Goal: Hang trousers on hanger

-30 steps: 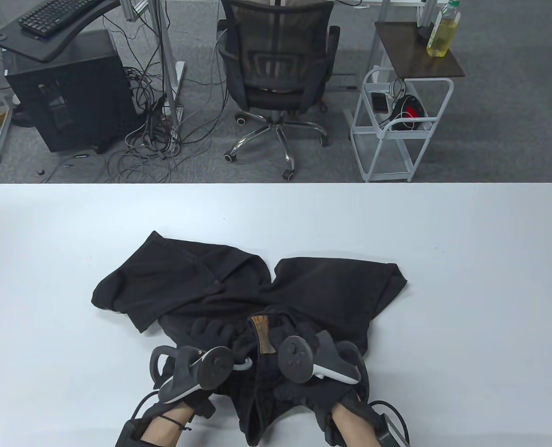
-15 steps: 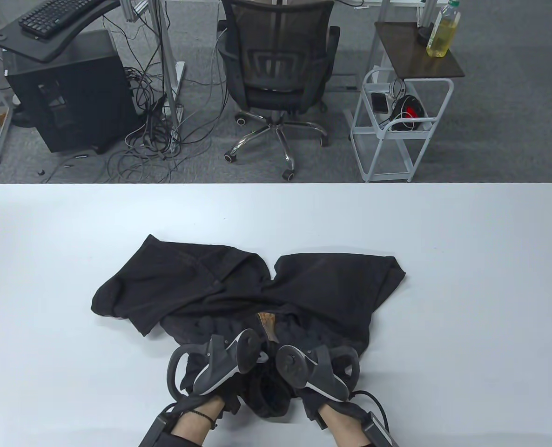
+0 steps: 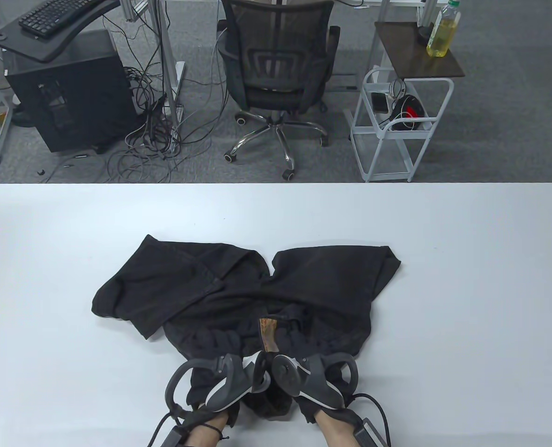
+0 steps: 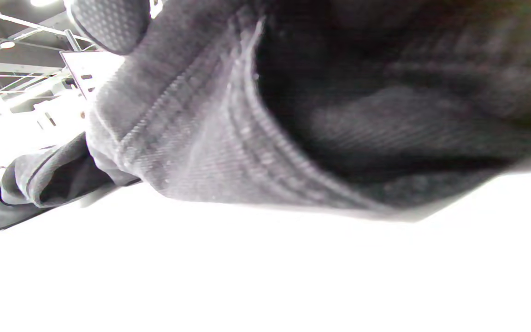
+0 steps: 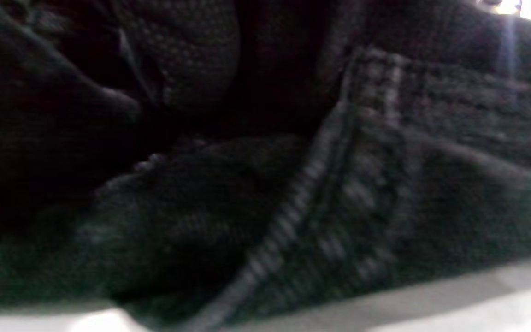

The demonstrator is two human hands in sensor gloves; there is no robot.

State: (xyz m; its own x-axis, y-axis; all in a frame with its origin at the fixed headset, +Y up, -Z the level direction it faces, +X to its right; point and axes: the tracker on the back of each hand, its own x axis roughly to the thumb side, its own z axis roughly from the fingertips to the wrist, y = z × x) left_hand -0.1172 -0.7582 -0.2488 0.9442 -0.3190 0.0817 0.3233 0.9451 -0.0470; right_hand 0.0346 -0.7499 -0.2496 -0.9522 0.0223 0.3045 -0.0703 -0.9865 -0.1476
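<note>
Black trousers lie on the white table, legs spread away from me, waistband with a brown label nearest me. My left hand and right hand are close together at the waistband, their fingers buried in the bunched fabric under the trackers. In the left wrist view a gloved fingertip sits over the raised waistband. In the right wrist view gloved fingers press into dark denim. A white curved piece shows between the trackers; I cannot tell whether it is the hanger.
The table's near edge is just below my wrists. Beyond the far edge stand an office chair, a white cart and a computer tower on the floor.
Both hands have moved closer together and back toward the near edge, bunching the waistband between them. The trousers slid slightly toward me. The white hook seen earlier is now mostly covered.
</note>
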